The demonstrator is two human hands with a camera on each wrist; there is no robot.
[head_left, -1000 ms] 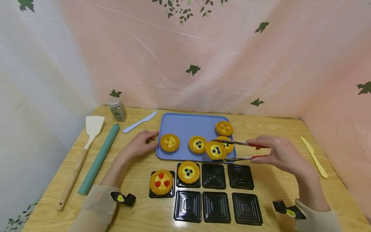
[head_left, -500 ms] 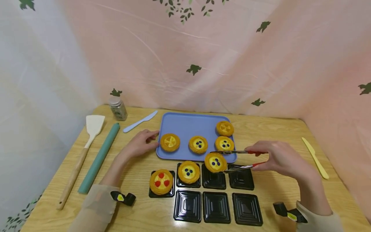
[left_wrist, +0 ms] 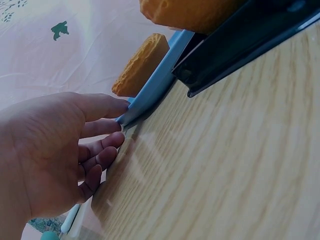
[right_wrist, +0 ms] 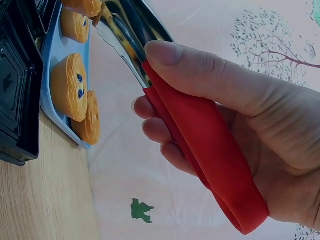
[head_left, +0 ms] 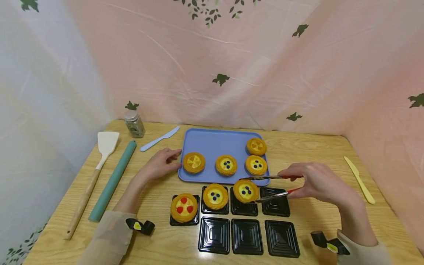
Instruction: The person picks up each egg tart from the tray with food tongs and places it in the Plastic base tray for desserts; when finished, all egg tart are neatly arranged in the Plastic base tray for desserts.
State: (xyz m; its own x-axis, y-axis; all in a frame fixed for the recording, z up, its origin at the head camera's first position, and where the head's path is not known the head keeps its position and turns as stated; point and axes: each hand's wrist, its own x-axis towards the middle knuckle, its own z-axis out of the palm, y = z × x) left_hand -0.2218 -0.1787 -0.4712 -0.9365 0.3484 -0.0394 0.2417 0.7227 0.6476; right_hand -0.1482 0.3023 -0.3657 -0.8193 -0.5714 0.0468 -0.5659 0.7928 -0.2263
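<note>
My right hand point(head_left: 322, 186) grips red-handled tongs point(right_wrist: 200, 150), thumb on one arm and fingers on the other. Between the tong tips is an egg tart with blueberries point(head_left: 246, 191), overlapping a black square tray point(head_left: 248, 210) in the head view. My left hand point(head_left: 160, 163) has its fingertips at the left edge of the blue tray point(left_wrist: 155, 82). On that tray sit two blueberry tarts, one in the middle point(head_left: 226, 165) and one at right point(head_left: 256, 165), plus two tarts with a wedge pattern, at left point(head_left: 194, 163) and back right point(head_left: 256, 147).
A raspberry-topped tart point(head_left: 184, 208) and another blueberry tart point(head_left: 215, 197) sit on black trays. More black trays point(head_left: 282, 238) stand in front. At left lie a spatula point(head_left: 107, 143), green rolling pin point(head_left: 112, 180), blue knife point(head_left: 160, 139) and jar point(head_left: 134, 124); a yellow knife point(head_left: 359, 179) lies right.
My right hand has brought the tart in the tongs from over the blue tray toward me, over a black square tray. My left hand has stayed at the blue tray's edge.
</note>
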